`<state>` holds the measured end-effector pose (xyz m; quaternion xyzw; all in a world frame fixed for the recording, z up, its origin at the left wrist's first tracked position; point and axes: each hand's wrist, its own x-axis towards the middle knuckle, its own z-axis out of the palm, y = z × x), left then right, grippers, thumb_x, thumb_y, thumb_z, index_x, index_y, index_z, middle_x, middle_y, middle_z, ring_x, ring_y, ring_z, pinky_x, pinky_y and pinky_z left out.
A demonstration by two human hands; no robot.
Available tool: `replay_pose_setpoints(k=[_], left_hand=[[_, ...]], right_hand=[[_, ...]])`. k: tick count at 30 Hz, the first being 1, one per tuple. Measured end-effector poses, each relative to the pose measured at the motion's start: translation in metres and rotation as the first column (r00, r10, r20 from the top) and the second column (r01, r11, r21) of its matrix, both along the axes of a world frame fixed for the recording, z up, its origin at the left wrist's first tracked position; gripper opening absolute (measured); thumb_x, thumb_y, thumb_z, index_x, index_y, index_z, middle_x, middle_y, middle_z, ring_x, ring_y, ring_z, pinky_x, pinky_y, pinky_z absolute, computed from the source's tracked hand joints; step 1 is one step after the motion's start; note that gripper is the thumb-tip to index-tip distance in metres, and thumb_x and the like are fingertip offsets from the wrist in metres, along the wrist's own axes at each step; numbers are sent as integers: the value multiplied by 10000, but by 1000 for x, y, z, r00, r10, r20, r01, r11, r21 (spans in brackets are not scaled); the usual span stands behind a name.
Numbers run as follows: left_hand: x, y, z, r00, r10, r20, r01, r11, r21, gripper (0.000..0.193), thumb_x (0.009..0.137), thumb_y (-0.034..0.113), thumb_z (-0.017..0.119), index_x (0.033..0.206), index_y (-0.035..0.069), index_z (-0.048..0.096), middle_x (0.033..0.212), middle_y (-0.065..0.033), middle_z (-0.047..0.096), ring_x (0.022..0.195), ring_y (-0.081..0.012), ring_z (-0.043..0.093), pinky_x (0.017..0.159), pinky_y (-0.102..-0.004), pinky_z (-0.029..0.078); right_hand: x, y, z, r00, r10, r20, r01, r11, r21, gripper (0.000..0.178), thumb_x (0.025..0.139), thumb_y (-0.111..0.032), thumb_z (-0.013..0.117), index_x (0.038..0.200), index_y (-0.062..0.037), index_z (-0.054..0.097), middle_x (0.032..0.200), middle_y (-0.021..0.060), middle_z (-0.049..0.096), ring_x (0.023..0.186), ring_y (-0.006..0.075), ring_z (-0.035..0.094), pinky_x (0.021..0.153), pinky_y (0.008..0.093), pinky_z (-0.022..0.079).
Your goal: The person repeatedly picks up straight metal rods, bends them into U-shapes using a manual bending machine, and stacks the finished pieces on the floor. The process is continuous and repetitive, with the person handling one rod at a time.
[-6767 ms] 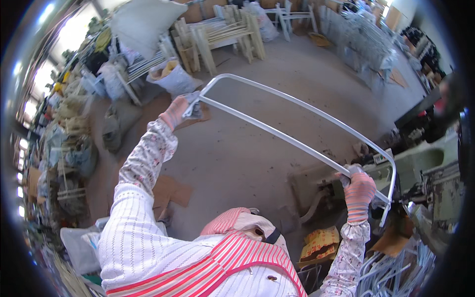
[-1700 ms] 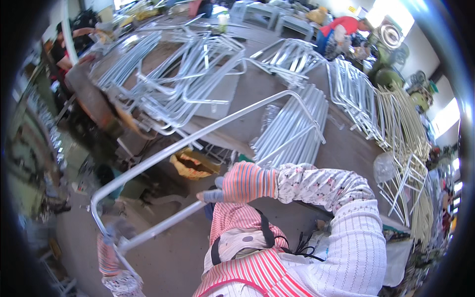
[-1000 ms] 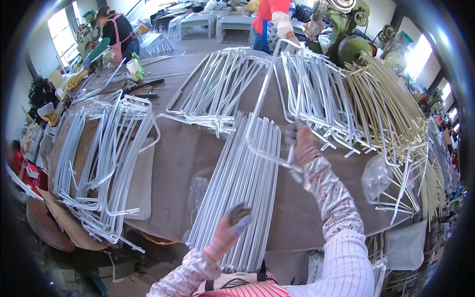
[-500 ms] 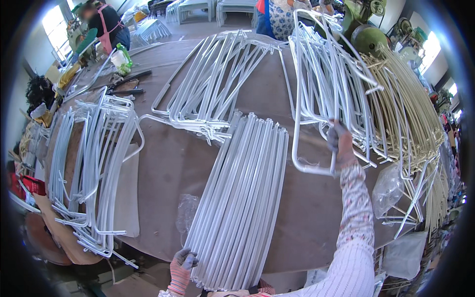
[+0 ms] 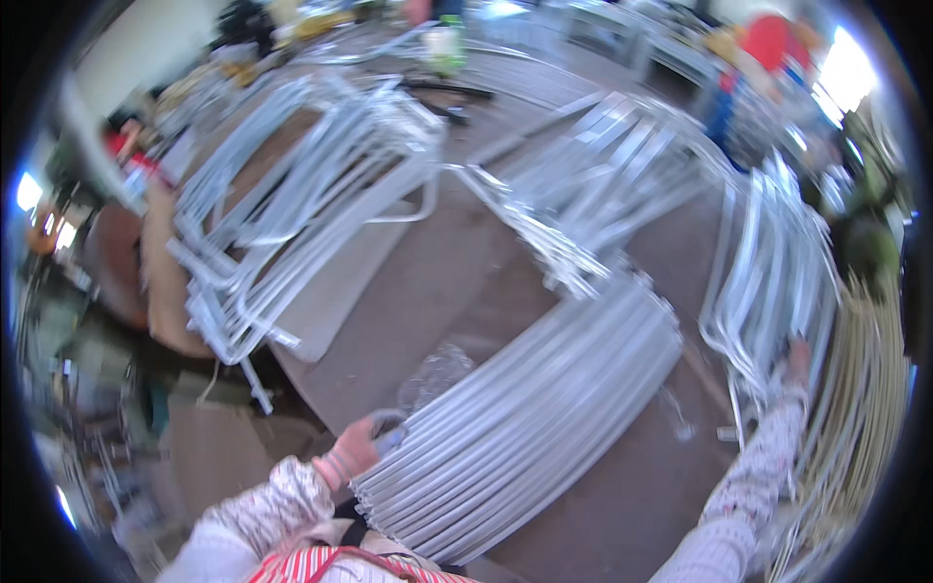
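- The left hand (image 5: 362, 449), in a striped glove, was at the near left end of a bundle of straight tubes (image 5: 530, 423); its fingers were bent, but whether they gripped a tube or only rested against one, I cannot tell.
- The right hand (image 5: 797, 361) was stretched out to the lower part of the right-hand pile of bent frames (image 5: 763, 262); blur hid its fingers, so I cannot tell whether it held one.
- The right-hand pile lay near the right side of the brown table (image 5: 428, 291), just beside a mass of cream rods (image 5: 870, 379).
- The straight tubes lay side by side on the table between the two hands, slanting from the near left up to the far right.
- Beyond their far end spread a middle pile of frames (image 5: 622, 165).
- A left pile of frames (image 5: 311, 185) lay across the table's left side, partly over a pale board (image 5: 355, 282).
- Crumpled clear plastic (image 5: 437, 374) sat just beside the tubes, near the left hand.
- Farther back stood a green bottle (image 5: 447, 49), and a person in red (image 5: 773, 44) was at the upper right, blurred.
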<state>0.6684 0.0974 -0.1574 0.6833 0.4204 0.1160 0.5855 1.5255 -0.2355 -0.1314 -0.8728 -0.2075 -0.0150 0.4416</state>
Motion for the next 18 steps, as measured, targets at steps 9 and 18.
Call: replay_pose_setpoints(k=[9, 18], left_hand=[[-32, 197, 47, 458, 714, -530, 168, 516, 840, 564, 845, 329, 600, 1341, 118, 432, 1199, -155, 569, 1094, -313, 558, 935, -407, 448], [-46, 272, 24, 403, 535, -743, 249, 717, 651, 280, 780, 268, 659, 1011, 110, 640, 1103, -118, 642, 1060, -298, 605, 847, -408, 511]], right_hand=[[-148, 103, -22, 803, 147, 577, 21, 962, -273, 385, 858, -73, 481, 1219, 47, 538, 1213, 243, 566, 1104, 358, 559, 952, 394, 430], [-536, 99, -113, 982, -47, -181, 6, 975, -223, 649, 779, -313, 728, 1225, 103, 505, 1110, 250, 587, 1072, 382, 531, 958, 403, 415]])
